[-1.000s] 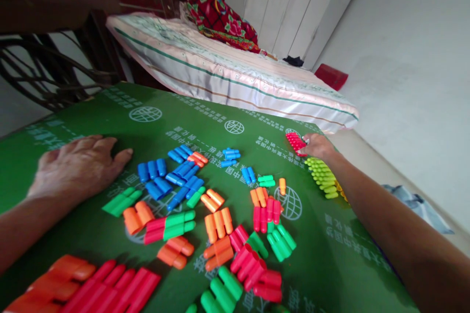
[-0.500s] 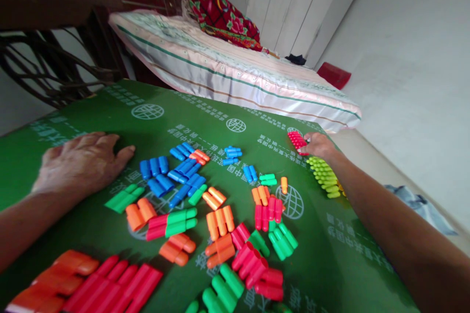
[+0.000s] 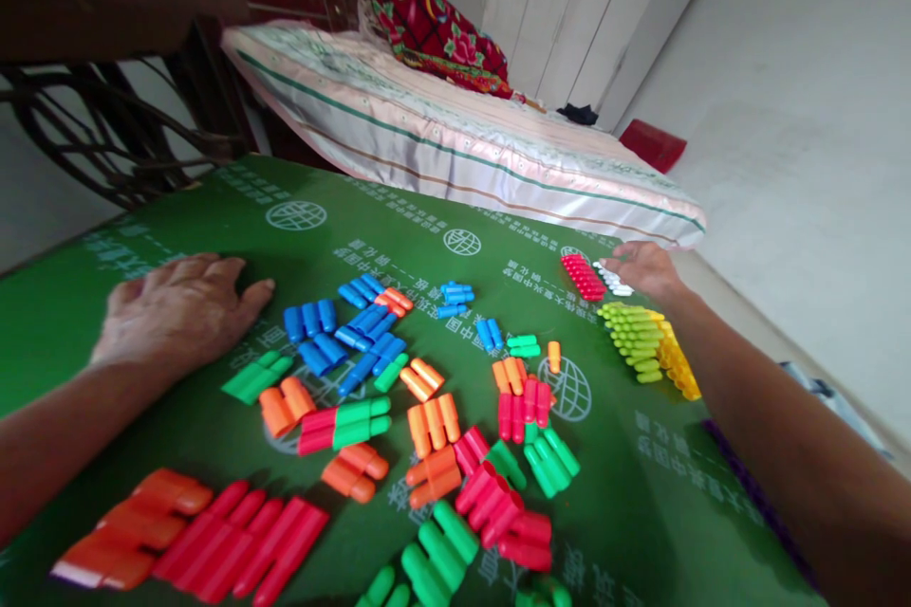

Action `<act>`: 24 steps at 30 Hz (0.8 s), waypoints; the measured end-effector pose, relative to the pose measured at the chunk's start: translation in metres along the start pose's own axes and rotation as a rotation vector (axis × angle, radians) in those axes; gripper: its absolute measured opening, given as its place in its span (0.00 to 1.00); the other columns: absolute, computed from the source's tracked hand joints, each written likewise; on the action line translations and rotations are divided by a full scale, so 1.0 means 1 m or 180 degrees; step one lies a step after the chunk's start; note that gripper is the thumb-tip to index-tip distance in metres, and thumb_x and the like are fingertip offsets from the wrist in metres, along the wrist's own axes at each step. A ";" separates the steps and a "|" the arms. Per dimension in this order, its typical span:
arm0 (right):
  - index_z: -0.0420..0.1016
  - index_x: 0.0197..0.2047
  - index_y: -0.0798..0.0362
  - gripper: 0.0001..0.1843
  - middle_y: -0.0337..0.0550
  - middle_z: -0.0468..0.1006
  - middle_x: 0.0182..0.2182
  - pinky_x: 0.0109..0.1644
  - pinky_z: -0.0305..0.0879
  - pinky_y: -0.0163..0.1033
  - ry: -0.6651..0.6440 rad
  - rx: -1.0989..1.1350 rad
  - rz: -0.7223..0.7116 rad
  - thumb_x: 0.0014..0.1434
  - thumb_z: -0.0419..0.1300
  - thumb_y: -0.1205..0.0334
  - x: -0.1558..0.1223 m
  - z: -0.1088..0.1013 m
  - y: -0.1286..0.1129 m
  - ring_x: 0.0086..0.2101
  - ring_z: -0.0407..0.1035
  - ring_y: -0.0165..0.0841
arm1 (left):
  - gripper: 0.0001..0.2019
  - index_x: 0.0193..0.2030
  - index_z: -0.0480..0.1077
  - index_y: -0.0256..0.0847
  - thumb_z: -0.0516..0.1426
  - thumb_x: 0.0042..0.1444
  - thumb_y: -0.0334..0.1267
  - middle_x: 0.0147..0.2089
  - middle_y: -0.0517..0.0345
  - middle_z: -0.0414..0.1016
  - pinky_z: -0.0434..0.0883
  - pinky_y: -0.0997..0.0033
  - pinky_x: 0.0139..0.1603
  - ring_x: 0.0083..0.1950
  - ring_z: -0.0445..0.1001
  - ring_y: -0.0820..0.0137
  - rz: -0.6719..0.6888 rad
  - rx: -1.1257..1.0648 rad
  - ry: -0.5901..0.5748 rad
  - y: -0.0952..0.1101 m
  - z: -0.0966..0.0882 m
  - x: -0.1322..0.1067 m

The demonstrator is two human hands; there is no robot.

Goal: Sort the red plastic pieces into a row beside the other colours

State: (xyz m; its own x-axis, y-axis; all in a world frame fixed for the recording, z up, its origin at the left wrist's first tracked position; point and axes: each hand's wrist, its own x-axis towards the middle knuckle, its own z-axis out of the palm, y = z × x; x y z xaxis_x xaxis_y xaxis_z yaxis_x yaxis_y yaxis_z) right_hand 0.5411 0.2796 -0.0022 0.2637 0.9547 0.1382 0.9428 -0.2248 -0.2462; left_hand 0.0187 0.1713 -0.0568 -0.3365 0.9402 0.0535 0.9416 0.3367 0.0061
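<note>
White “中国” lettering (image 3: pixel 464 326) marks the green tabletop (image 3: pixel 626 512) beside blue pieces (image 3: pixel 456 291).

Two hands (image 3: pixel 183 308), apparently one white cluster (image 3: pixel 613 280)

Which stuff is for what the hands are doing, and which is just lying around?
Seems part of it:
white pieces, by the right hand
red row, light green pieces, yellow pieces
scattered blue pieces, orange pieces

Just around:
bed
flowery red cloth
dark thing on the bed
</note>
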 end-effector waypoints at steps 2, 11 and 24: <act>0.78 0.45 0.56 0.22 0.45 0.80 0.27 0.34 0.67 0.39 0.0082 0.0214 -0.0109 0.53 0.63 0.50 -0.009 -0.007 -0.003 0.30 0.74 0.38 | 0.41 0.64 0.61 0.31 0.32 0.55 0.57 0.69 0.40 0.58 0.57 0.43 0.66 0.69 0.55 0.47 0.0004 -0.0021 0.0004 0.001 -0.001 -0.001; 0.80 0.40 0.53 0.21 0.43 0.82 0.29 0.37 0.72 0.42 -0.0199 0.1435 -0.0769 0.50 0.62 0.46 -0.139 -0.019 -0.022 0.30 0.77 0.38 | 0.37 0.61 0.63 0.30 0.36 0.57 0.55 0.66 0.35 0.61 0.58 0.40 0.63 0.67 0.58 0.44 0.0082 -0.0202 0.0145 0.004 -0.001 -0.009; 0.77 0.45 0.45 0.09 0.41 0.83 0.37 0.42 0.76 0.41 0.0323 0.1175 -0.2474 0.60 0.60 0.64 -0.302 -0.010 -0.024 0.36 0.79 0.36 | 0.31 0.61 0.64 0.31 0.40 0.61 0.51 0.65 0.35 0.62 0.57 0.45 0.64 0.67 0.57 0.47 0.0069 -0.0271 0.0152 0.015 -0.002 -0.024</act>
State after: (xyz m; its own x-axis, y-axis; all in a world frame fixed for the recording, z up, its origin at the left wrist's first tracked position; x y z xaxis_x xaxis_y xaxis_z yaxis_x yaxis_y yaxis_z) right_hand 0.4412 -0.0055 -0.0290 -0.3944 0.7853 0.4772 0.7413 0.5788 -0.3398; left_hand 0.0412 0.1539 -0.0556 -0.3170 0.9429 0.1022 0.9470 0.3087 0.0893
